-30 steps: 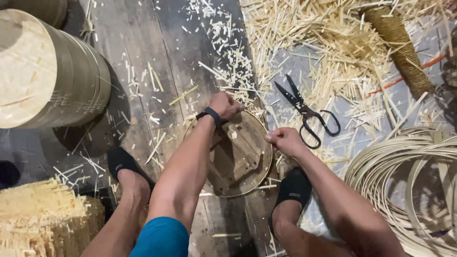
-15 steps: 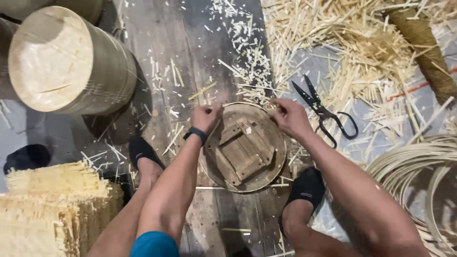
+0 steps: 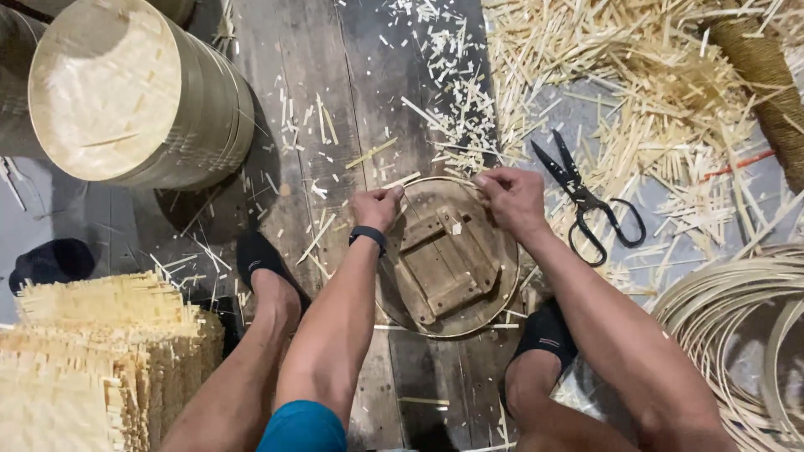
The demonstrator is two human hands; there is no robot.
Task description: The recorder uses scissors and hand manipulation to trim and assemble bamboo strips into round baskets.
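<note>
A round wooden form (image 3: 448, 259) with crossed slats lies on the plank floor between my feet, ringed by a thin bamboo strip. My left hand (image 3: 377, 205), a black band on its wrist, pinches the rim at the form's upper left. My right hand (image 3: 511, 197) grips the rim at the upper right, fingers closed on the strip. Black scissors (image 3: 586, 201) lie just right of my right hand on scattered bamboo offcuts.
A tall stack of round bamboo baskets (image 3: 134, 100) lies on its side at the upper left. Woven bamboo mats (image 3: 92, 360) are piled at the lower left. Coiled bamboo strips (image 3: 737, 326) sit at the lower right. A heap of splints (image 3: 636, 92) covers the upper right.
Both hands have shifted along the rim to the form's top edge, and the form has turned a little. The view has drifted so everything sits lower left.
</note>
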